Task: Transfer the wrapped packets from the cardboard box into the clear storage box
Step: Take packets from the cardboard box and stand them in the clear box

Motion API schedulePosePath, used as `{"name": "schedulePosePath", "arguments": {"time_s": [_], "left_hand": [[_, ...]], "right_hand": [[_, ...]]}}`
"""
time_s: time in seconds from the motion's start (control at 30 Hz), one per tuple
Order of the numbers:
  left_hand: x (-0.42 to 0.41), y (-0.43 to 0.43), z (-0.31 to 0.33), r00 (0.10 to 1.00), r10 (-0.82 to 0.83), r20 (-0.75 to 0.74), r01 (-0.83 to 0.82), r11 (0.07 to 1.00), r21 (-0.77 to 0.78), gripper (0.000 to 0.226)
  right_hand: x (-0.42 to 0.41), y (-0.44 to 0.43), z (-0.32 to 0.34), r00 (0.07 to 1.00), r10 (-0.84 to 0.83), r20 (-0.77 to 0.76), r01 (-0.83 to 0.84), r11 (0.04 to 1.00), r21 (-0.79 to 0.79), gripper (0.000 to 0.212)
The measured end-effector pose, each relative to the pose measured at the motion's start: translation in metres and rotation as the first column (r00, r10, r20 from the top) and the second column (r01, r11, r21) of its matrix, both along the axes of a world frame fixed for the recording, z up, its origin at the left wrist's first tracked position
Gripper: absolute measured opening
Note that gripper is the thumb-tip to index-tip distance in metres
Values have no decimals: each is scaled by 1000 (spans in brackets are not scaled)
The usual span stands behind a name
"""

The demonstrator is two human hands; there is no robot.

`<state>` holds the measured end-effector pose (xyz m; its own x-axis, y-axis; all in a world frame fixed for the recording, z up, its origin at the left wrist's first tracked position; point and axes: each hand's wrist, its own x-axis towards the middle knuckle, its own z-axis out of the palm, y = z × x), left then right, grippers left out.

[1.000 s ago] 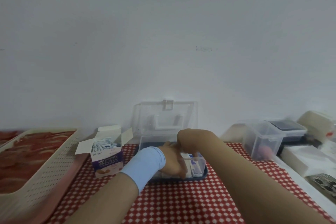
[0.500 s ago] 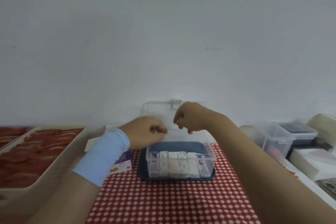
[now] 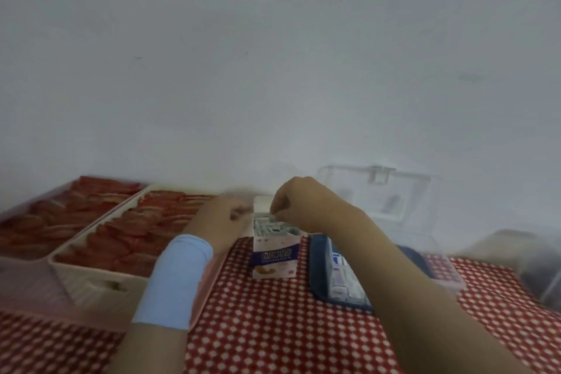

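A small white and purple cardboard box (image 3: 274, 256) stands open on the checked cloth, with wrapped packets (image 3: 274, 227) upright inside it. My right hand (image 3: 299, 203) hovers over the box's opening, and its fingertips pinch the top of one packet. My left hand (image 3: 220, 219), with a blue wristband, grips the box's left side with curled fingers, though the view is blurred. Right of the box is the clear storage box (image 3: 320, 270) with a blue base and its lid (image 3: 376, 191) up. It holds a row of packets (image 3: 341, 278), partly hidden by my right forearm.
Two perforated cream baskets (image 3: 100, 278) with red packets fill the left side, close to the cardboard box. Blurred clear containers (image 3: 516, 255) stand at the far right. A white wall rises right behind everything. The red checked cloth (image 3: 267, 328) lies bare in front.
Both hands left the storage box and moved left to the cardboard box. The view swung left, so the storage box now lies on the right.
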<state>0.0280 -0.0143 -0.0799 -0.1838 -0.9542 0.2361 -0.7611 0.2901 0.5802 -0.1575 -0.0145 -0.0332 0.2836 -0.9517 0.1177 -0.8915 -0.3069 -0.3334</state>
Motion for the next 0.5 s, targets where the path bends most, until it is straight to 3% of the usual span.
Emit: {"name": "schedulePosePath", "arguments": {"time_s": [0.27, 0.37, 0.5], "left_hand": [[-10, -15, -7, 999, -30, 18, 29, 1000, 11, 32], [-8, -18, -9, 999, -19, -50, 21, 999, 40, 33], [-5, -20, -11, 997, -10, -73, 10, 1000, -1, 30]], "right_hand": [[16, -10, -21, 950, -85, -301, 62, 995, -83, 18], [20, -13, -25, 951, -84, -296, 53, 992, -110, 21], [16, -10, -26, 977, -112, -180, 89, 987, -133, 19]]}}
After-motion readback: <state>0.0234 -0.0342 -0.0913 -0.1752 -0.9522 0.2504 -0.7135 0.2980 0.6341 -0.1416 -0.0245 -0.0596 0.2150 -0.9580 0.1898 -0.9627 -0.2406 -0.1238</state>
